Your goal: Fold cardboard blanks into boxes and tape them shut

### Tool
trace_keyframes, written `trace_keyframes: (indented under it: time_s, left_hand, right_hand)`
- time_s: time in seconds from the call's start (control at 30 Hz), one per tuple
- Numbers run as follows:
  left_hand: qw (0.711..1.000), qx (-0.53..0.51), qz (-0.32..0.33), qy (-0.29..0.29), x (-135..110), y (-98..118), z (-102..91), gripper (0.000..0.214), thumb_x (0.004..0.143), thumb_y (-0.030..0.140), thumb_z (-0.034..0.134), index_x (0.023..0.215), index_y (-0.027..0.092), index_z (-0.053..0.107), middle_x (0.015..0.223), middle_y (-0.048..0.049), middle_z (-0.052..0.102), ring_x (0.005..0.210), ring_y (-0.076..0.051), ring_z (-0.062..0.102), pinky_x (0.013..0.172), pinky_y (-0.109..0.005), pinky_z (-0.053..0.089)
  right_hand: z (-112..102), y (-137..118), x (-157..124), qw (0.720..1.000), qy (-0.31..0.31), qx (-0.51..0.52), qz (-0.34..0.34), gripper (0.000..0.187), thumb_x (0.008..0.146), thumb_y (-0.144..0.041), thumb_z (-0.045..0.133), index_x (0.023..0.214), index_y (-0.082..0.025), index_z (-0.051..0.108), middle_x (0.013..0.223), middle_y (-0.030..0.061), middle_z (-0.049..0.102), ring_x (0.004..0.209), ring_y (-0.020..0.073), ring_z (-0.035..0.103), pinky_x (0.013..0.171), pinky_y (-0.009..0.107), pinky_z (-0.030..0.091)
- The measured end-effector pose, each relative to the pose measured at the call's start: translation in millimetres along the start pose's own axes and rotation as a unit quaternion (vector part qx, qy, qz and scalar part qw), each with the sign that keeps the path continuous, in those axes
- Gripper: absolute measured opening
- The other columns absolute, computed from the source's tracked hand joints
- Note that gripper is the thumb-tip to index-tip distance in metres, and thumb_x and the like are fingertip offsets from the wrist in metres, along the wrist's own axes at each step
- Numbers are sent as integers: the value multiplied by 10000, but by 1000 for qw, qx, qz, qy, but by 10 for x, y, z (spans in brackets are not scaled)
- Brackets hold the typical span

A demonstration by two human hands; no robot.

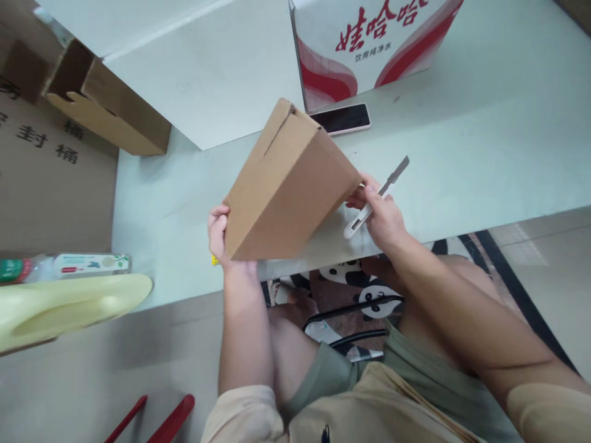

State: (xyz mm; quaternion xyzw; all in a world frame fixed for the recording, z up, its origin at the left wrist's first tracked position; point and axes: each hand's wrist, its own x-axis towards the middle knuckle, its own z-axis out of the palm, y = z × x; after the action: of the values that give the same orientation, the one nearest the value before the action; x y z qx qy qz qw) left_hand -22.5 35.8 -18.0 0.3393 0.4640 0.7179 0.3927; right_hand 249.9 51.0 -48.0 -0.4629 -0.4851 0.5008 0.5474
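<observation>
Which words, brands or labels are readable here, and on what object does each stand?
"娃哈哈", red, cut at the top: white and red carton.
"饮用纯净水", small dark characters: same carton.
"封桶", dark print: flat brown cardboard sheet; neighbouring characters are cut off.
Label of the lying clear bottle: too small to read.
Tilted brown cardboard box and white utility knife: no print seen.
</observation>
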Motion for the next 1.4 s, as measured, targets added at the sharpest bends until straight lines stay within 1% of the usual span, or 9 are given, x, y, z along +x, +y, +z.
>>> trace_keyframes:
  time_s: [0.1, 0.23, 0.43, 0.6, 0.8, 0.9, 1.1, 1.27, 1.4]
  left_hand:
    - [1000, 2, -9, -4, 17, -60, -31, 195, 782, 422, 616, 863, 262, 540, 1004, 14, 670, 979, -188, 654, 888, -358, 524]
    - [996, -11, -86, -24, -34, -164, 78, 290, 759, 417, 708, 920, 263, 522, 875, 26, 662, 835, -162, 669, 786, -310, 526]
    - [984, -15, -175, 17, -184, -216, 354, 395, 693, 450, 822, 965, 216, 655, 1055, -32, 741, 1053, -187, 698, 907, -287, 549]
    - [982, 48, -175, 44, -200, -221, 391, 338, 669, 416, 840, 912, 208, 729, 1036, -31, 773, 1063, -189, 705, 865, -243, 562]
    - [978, -15, -202, 58, -188, -191, 379, 280, 780, 460, 664, 890, 210, 729, 915, -11, 774, 859, -155, 723, 719, -228, 568]
    - [965, -10, -259, 29, -219, -182, 388, 396, 858, 545, 551, 955, 204, 729, 960, -33, 779, 867, -183, 732, 699, -261, 576]
    - [955, 15, -285, -85, -296, -227, 377, 491, 906, 599, 573, 1188, 212, 679, 1361, -58, 678, 1248, -228, 644, 937, -305, 581]
    - [930, 56, -344, -113, -307, -196, 325, 417, 897, 485, 646, 1200, 199, 645, 1226, -80, 726, 950, -202, 722, 701, -287, 602]
    - [910, 19, -376, -174, -331, -116, 327, 537, 850, 416, 710, 1332, 260, 531, 1028, -32, 746, 740, -141, 696, 631, -247, 569]
  right_hand:
    - [97, -49, -70, 997, -66, 30, -30, 682, 891, -710, 492, 1439, -304, 501, 1384, 70, 664, 1192, 238, 681, 1055, 481, 533]
    - [171, -105, -151, 983, -162, 60, -62, 617, 954, -588, 499, 1503, -311, 446, 1627, 35, 410, 1503, 218, 419, 1261, 486, 351]
    - [131, -48, -128, 982, -165, 59, -68, 647, 960, -592, 484, 1553, -354, 384, 1685, -43, 276, 1600, 222, 186, 1338, 493, 167]
    - [99, -74, -132, 982, -154, 57, -97, 555, 962, -573, 495, 1483, -383, 494, 1658, -63, 343, 1590, 243, 225, 1332, 501, 190]
    - [101, -154, -150, 979, -114, 40, -163, 473, 979, -535, 459, 1409, -383, 581, 1611, -68, 430, 1569, 244, 286, 1321, 512, 219]
    - [111, -220, -150, 975, -91, 5, -202, 458, 983, -536, 430, 1362, -371, 626, 1558, -62, 506, 1556, 257, 314, 1319, 545, 202]
    - [163, -351, -190, 958, -50, -59, -277, 426, 1002, -494, 392, 1245, -336, 704, 1443, -9, 608, 1489, 280, 422, 1285, 572, 275]
    - [231, -314, -195, 943, 37, -97, -315, 426, 996, -506, 388, 1201, -317, 710, 1421, 40, 541, 1438, 299, 465, 1244, 565, 357]
    - [220, -328, -162, 938, 20, -101, -332, 425, 1001, -485, 368, 1187, -303, 705, 1292, 55, 598, 1389, 305, 511, 1249, 597, 340]
